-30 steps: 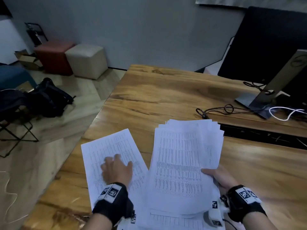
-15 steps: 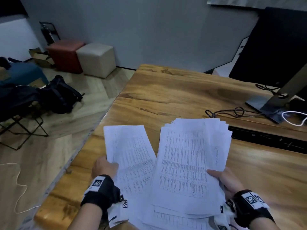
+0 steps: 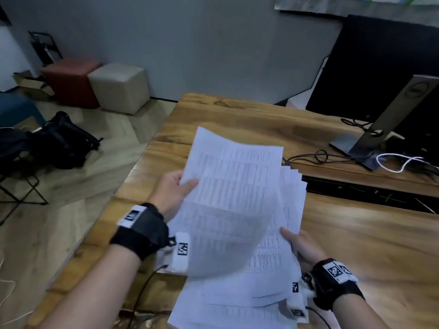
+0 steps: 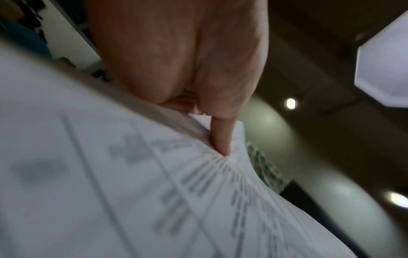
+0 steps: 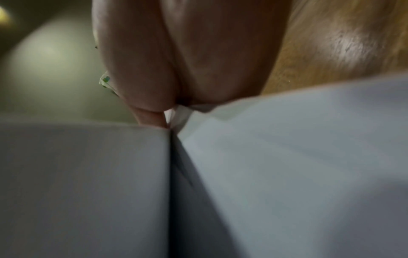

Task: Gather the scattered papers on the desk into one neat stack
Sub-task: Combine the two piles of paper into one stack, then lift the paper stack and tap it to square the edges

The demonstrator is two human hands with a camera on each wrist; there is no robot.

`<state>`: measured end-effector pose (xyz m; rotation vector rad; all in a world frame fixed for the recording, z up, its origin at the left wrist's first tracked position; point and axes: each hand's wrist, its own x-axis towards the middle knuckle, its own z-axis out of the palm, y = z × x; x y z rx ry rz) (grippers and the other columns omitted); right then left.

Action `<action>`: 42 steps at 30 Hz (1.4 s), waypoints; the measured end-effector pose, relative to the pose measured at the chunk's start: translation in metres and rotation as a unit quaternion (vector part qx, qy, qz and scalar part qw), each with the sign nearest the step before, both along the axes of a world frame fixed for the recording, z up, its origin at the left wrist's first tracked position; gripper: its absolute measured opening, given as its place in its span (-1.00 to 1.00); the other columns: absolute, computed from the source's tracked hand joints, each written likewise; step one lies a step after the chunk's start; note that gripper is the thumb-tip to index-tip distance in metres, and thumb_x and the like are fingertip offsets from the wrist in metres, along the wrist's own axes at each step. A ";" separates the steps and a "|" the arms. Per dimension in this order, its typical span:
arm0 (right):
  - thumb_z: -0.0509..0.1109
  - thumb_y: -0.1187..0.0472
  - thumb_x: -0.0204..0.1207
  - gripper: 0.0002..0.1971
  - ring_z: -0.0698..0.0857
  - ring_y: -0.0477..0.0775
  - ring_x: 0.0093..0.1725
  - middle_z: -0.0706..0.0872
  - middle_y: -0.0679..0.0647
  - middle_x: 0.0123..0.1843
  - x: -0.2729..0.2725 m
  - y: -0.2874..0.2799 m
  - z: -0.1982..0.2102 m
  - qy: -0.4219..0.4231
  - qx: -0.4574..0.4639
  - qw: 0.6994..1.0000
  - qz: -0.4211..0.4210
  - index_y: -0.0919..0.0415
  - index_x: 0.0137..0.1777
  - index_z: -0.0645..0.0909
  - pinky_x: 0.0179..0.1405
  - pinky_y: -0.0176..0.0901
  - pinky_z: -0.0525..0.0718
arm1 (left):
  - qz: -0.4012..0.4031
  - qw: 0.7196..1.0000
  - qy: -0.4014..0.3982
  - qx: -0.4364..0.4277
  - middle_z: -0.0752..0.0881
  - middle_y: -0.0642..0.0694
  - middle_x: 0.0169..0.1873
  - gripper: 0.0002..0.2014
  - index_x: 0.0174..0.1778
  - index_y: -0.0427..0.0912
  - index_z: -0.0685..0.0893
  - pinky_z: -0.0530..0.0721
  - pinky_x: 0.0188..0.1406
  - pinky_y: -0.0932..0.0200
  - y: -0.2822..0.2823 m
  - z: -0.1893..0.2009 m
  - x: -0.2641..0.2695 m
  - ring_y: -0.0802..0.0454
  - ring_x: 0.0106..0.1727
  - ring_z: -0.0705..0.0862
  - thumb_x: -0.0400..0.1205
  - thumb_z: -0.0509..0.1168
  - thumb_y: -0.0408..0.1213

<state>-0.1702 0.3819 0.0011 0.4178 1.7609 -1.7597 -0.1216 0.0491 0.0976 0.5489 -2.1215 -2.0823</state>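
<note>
Both grips pinching papers (image 3: pixel 237 198)

Monitor stand (image 3: pixel 389 122) — cables (image 3: pixel 318 156) beside it.

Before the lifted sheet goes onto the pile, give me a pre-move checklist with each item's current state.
1. Left hand grips the lifted sheet: ok.
2. Right hand holds the pile: ok.
3. Sheet clear of the desk: ok.
4. Pile edges squared: not ok, far edges fan out.
5. Sheet flat for laying down: not ok, it curves.
6. No stray papers left elsewhere: cannot tell, near desk hidden.
</note>
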 end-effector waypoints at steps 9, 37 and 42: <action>0.30 0.38 0.61 -0.63 0.76 0.42 0.21 0.79 0.37 0.22 0.011 -0.003 0.001 -0.034 -0.044 0.998 -0.016 0.36 0.41 0.56 0.31 0.45 0.62 | -0.053 0.943 -0.200 -0.260 0.74 -0.10 0.12 -0.66 0.33 -0.14 0.57 0.63 -0.08 0.13 0.042 -0.111 -0.017 -0.10 -0.01 0.65 0.65 0.24 -0.47; 0.50 0.53 0.42 -0.58 0.80 -0.10 0.13 0.87 -0.07 0.06 0.009 -0.044 0.153 0.399 -0.047 0.915 0.044 0.21 0.25 0.67 0.00 -0.36 0.75 | -0.109 0.985 0.136 0.005 0.89 0.20 -0.07 -0.54 0.17 -0.11 0.73 0.74 -0.06 0.43 0.010 0.068 0.001 0.27 0.04 0.84 0.41 0.53 -0.59; 0.46 0.50 0.49 -0.59 0.76 -0.19 0.17 0.83 -0.15 0.13 0.010 -0.044 0.153 0.428 -0.018 0.900 0.077 0.09 0.26 0.64 0.05 -0.44 0.69 | -0.129 0.983 0.127 -0.025 0.88 0.28 -0.05 -0.53 0.22 -0.14 0.71 0.76 0.00 0.43 0.005 0.078 0.006 0.33 0.03 0.82 0.46 0.49 -0.64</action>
